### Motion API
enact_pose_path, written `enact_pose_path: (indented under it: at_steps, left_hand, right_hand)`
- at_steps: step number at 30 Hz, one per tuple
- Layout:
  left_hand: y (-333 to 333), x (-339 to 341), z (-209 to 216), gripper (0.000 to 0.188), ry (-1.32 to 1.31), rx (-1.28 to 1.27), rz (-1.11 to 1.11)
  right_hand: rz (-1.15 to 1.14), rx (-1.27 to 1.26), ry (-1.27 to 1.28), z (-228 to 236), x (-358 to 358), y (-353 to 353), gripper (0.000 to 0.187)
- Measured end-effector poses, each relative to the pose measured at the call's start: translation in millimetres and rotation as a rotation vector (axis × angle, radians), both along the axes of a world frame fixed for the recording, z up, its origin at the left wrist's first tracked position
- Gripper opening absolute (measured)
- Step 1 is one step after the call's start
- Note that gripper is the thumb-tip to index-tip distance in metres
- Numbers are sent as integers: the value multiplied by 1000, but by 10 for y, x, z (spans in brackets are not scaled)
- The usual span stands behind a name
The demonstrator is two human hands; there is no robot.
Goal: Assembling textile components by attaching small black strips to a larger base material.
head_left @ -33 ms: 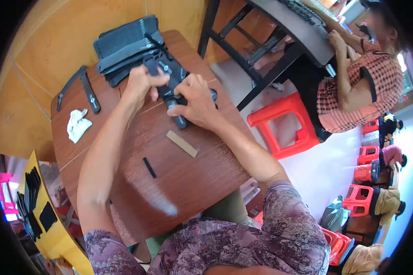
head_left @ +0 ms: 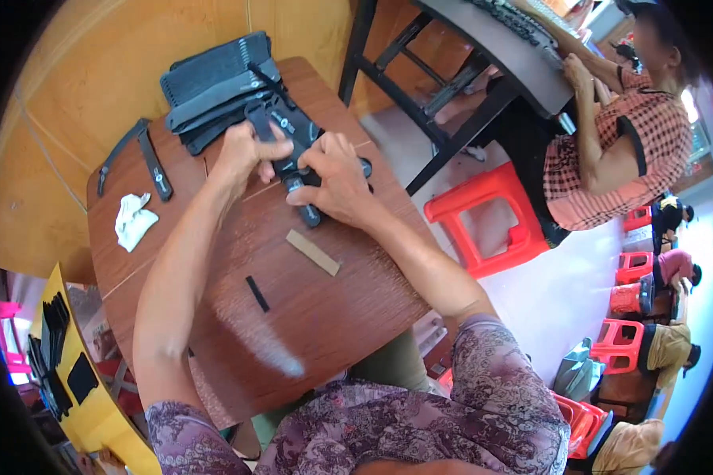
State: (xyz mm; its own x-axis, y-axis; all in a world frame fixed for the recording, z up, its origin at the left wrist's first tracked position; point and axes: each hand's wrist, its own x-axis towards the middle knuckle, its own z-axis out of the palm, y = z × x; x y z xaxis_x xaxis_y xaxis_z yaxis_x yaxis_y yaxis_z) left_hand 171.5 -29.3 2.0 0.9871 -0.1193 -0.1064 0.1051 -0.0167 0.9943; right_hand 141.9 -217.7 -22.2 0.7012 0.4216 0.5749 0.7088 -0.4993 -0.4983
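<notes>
My left hand is closed, thumb pressed on a black strap with a rounded end. Close beside it, my right hand is closed with thumb and fingers around a black strap piece whose rounded end sticks out below the thumb. Between the hands, the straps cross and overlap, and my fingers hide part of them. Just beyond lies a stack of black strap pieces with small pale round marks.
Left on the brown wooden table lie a bent black strap and a crumpled white cloth. Nearer are a tan strip and a small black strip. A co-worker and a red stool are at the right.
The view has shifted very slightly. Both hands keep their hold on the black straps in nearly the same place.
</notes>
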Motion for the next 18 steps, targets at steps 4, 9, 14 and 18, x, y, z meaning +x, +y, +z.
enact_pose_path:
  at_steps: [4, 9, 14, 18]
  left_hand:
    - [-78, 8, -60, 27, -306, 395, 44]
    - [-281, 88, 102, 36, -549, 1016, 201]
    - [-41, 445, -192, 44, -608, 1015, 227]
    - [121, 640, -412, 38, -403, 820, 101]
  right_hand:
    - [-8, -11, -4, -18, 1, -33, 43]
    - [-41, -47, -156, 37, 54, -61, 43]
    - [-1, -95, -116, 63, 91, -43, 41]
    - [11, -87, -74, 70, 74, 0, 41]
